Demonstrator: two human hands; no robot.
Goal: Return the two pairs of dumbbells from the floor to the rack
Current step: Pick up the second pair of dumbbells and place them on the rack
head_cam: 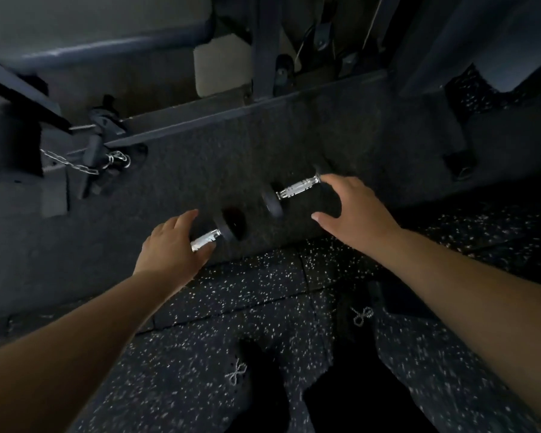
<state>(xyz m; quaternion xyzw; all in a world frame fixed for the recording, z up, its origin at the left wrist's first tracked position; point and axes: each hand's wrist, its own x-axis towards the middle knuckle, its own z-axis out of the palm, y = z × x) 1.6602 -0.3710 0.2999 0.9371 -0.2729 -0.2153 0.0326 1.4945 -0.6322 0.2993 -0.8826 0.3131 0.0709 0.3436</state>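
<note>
A: Step?

B: Reaching for a pair, nothing lifted yet. Two dumbbells lie on the dark mat (200, 170), end to end on a slant.

A: Left hand?

B: Left hand (169, 242) over the near dumbbell (219, 231). Its fingers (185, 218) are spread wide above the chrome handle, thumb under it, looks like touching but not closed. The black end sits just beyond the fingertips; the other end is hidden under the palm.

A: Right?

B: Right hand (353, 207) also wide open, hovering by the far dumbbell (289, 192). The handle is just past the fingertips, toward the left; thumb points at the mat below it. No contact that I can see.

A: Rack?

B: Can't tell. Dark frame bars (250, 107) beyond the fingers, a chain (75, 164) off left. Blurry.

A: Second pair?

B: Not in view.

A: Next move?

B: My guess: close both sets of fingers round the handles, centred so the ends balance, then lift. The right needs to come further over first.
</note>
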